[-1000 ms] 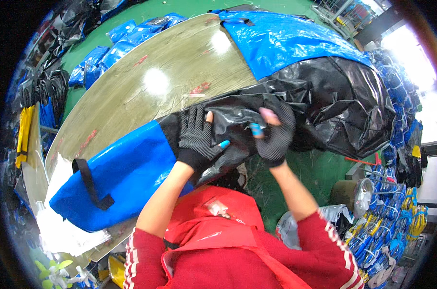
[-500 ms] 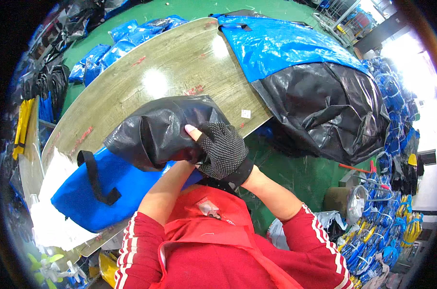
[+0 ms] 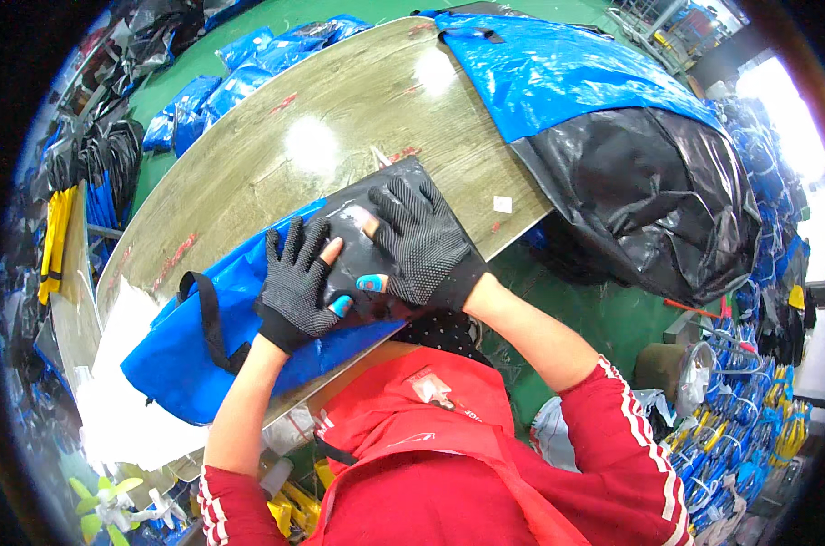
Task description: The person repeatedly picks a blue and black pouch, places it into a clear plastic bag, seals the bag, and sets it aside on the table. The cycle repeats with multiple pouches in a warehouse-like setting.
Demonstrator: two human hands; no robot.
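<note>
A blue and black bag [image 3: 199, 353] lies flattened on the wooden table, its black end to the right and a black strap loop [image 3: 211, 323] on its blue part. My left hand [image 3: 301, 287], in a black dotted glove with bare fingertips, rests spread where the blue and black parts meet. On the black end my right hand [image 3: 422, 241] presses down with fingers stretched out, gloved the same way. Blue wraps cover both thumbs. Neither hand grips anything.
A larger blue and black bag [image 3: 613, 173] hangs over the table's [image 3: 358, 118] right edge. Blue wrapped packs [image 3: 240, 82] lie on the floor beyond. Bundled blue and yellow goods [image 3: 731, 437] are stacked at the right. A white sheet [image 3: 126, 400] lies at the table's left end.
My left hand has come out from beneath the bag and now lies on top. The bulging black end has been folded down flat, and my right hand has spread its fingers over it.
</note>
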